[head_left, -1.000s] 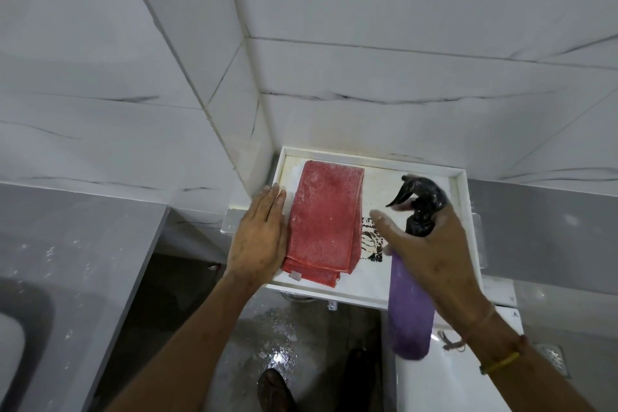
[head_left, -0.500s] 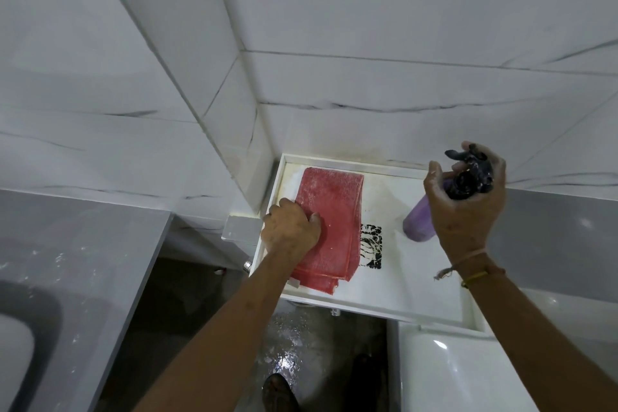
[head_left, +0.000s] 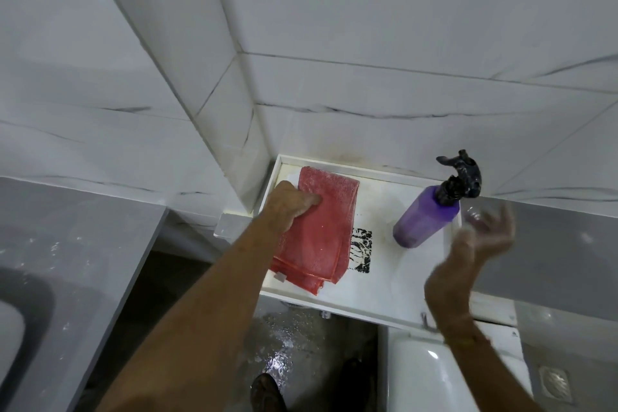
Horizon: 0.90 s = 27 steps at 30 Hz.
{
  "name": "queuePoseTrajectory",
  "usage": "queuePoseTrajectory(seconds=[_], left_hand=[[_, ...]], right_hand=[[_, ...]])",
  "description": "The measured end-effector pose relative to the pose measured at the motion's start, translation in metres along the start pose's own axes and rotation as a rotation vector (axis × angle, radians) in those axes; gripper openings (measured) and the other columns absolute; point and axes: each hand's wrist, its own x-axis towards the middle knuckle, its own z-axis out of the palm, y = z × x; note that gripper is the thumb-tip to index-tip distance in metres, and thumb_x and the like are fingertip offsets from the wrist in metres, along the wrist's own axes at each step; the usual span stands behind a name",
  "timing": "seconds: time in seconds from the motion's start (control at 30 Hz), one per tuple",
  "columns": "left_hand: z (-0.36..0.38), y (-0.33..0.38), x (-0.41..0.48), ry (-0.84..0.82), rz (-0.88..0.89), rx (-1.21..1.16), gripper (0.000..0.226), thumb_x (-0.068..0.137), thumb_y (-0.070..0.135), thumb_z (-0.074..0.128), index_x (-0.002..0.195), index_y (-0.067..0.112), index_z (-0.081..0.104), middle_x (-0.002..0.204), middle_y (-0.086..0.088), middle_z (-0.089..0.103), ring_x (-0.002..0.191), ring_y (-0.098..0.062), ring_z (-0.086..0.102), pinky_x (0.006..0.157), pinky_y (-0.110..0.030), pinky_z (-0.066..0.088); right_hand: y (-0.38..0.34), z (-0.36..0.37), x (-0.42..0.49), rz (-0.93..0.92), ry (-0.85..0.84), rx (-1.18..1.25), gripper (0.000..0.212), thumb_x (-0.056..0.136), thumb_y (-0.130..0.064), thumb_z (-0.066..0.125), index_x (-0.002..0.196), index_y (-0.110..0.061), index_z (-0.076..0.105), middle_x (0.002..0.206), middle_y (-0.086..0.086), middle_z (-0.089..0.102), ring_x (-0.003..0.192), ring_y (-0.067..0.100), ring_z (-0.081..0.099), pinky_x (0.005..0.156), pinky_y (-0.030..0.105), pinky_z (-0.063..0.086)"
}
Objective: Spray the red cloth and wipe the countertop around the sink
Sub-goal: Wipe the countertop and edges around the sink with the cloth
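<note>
A folded red cloth lies on the left half of a white tray-like shelf in the tiled corner. My left hand is closed on the cloth's left edge, fingers curled into the fabric. A purple spray bottle with a black trigger head stands on the shelf's right side, leaning back toward the wall. My right hand is blurred, fingers spread, just right of the bottle and apart from it. The grey countertop and the sink basin are at the far left.
A black printed mark shows on the shelf between cloth and bottle. A white toilet tank sits below the shelf at right. Wet dark floor and my shoe lie below. A grey ledge runs right; a floor drain is at lower right.
My right hand set the spray bottle down on the shelf's right side and let go, moving off to the right. My left hand went from flat beside the cloth to gripping it.
</note>
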Motion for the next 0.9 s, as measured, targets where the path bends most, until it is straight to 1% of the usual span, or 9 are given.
queuePoseTrajectory(seconds=[0.07, 0.13, 0.23, 0.3, 0.4, 0.53, 0.7, 0.8, 0.9], left_hand=[[-0.013, 0.011, -0.01, -0.142, 0.036, -0.025, 0.05, 0.074, 0.022, 0.078, 0.112, -0.003, 0.058, 0.095, -0.013, 0.07, 0.079, -0.023, 0.067, 0.064, -0.029, 0.058], [-0.028, 0.025, -0.026, -0.234, 0.148, 0.07, 0.048, 0.075, 0.018, 0.077, 0.115, -0.002, 0.057, 0.107, -0.015, 0.069, 0.09, -0.026, 0.068, 0.077, -0.034, 0.059], [-0.051, 0.04, -0.068, -0.295, 0.333, 0.181, 0.052, 0.074, 0.016, 0.078, 0.119, 0.007, 0.053, 0.113, -0.012, 0.065, 0.096, -0.028, 0.066, 0.08, -0.04, 0.059], [-0.063, 0.046, -0.101, -0.345, 0.485, 0.236, 0.048, 0.074, 0.014, 0.077, 0.114, 0.015, 0.049, 0.111, -0.011, 0.064, 0.093, -0.027, 0.066, 0.078, -0.042, 0.059], [-0.093, 0.045, -0.152, -0.271, 0.686, 0.337, 0.04, 0.076, 0.022, 0.076, 0.104, 0.027, 0.048, 0.105, -0.004, 0.066, 0.084, -0.016, 0.065, 0.07, -0.029, 0.058], [-0.12, 0.033, -0.197, -0.242, 0.72, 0.226, 0.037, 0.08, 0.02, 0.074, 0.108, 0.021, 0.049, 0.103, -0.009, 0.068, 0.093, -0.026, 0.07, 0.076, -0.037, 0.061], [-0.182, -0.006, -0.222, -0.023, 0.713, 0.25, 0.036, 0.085, 0.034, 0.066, 0.115, 0.018, 0.051, 0.106, -0.005, 0.069, 0.095, -0.023, 0.068, 0.083, -0.04, 0.059], [-0.243, -0.036, -0.223, 0.168, 0.617, 0.246, 0.04, 0.089, 0.045, 0.056, 0.121, 0.022, 0.053, 0.114, 0.0, 0.065, 0.093, -0.016, 0.066, 0.077, -0.029, 0.059], [-0.308, -0.089, -0.219, 0.48, 0.509, 0.258, 0.038, 0.095, 0.037, 0.048, 0.126, 0.016, 0.053, 0.124, -0.008, 0.062, 0.101, -0.02, 0.061, 0.085, -0.025, 0.047]], right_hand=[[0.001, -0.017, -0.038, 0.06, 0.041, 0.028, 0.043, 0.079, -0.034, 0.045, 0.117, -0.017, 0.034, 0.1, -0.008, 0.04, 0.092, -0.006, 0.043, 0.08, 0.008, 0.038], [-0.002, -0.027, -0.074, 0.149, -0.1, 0.035, 0.026, 0.087, -0.018, 0.055, 0.108, -0.03, 0.047, 0.092, -0.009, 0.05, 0.084, -0.005, 0.05, 0.076, 0.009, 0.042], [-0.022, -0.009, -0.088, 0.213, -0.422, 0.056, 0.039, 0.084, -0.011, 0.064, 0.109, -0.037, 0.05, 0.1, -0.008, 0.057, 0.088, 0.005, 0.057, 0.078, 0.013, 0.047], [-0.035, 0.016, -0.072, 0.287, -0.439, 0.077, 0.058, 0.078, -0.019, 0.071, 0.126, -0.027, 0.039, 0.119, -0.013, 0.051, 0.106, 0.01, 0.054, 0.085, 0.019, 0.046], [-0.06, 0.05, -0.04, 0.537, -0.504, 0.307, 0.087, 0.074, -0.022, 0.072, 0.144, -0.021, 0.019, 0.143, 0.007, 0.042, 0.123, 0.023, 0.051, 0.09, 0.03, 0.048], [-0.078, 0.067, -0.027, 0.739, -0.975, 0.468, 0.069, 0.071, -0.044, 0.067, 0.132, -0.021, 0.045, 0.113, 0.005, 0.07, 0.094, 0.023, 0.071, 0.068, 0.04, 0.061], [-0.115, 0.122, -0.06, 0.844, -1.22, 0.572, 0.031, 0.078, -0.038, 0.063, 0.102, -0.021, 0.071, 0.098, 0.006, 0.076, 0.092, 0.024, 0.071, 0.074, 0.039, 0.059], [-0.135, 0.159, -0.09, 0.833, -1.223, 0.508, 0.03, 0.081, -0.037, 0.06, 0.106, -0.022, 0.069, 0.102, 0.004, 0.075, 0.095, 0.024, 0.071, 0.071, 0.038, 0.06], [-0.15, 0.196, -0.129, 0.787, -1.147, 0.4, 0.04, 0.076, -0.039, 0.064, 0.113, -0.023, 0.063, 0.102, 0.002, 0.075, 0.095, 0.022, 0.071, 0.075, 0.038, 0.06]])
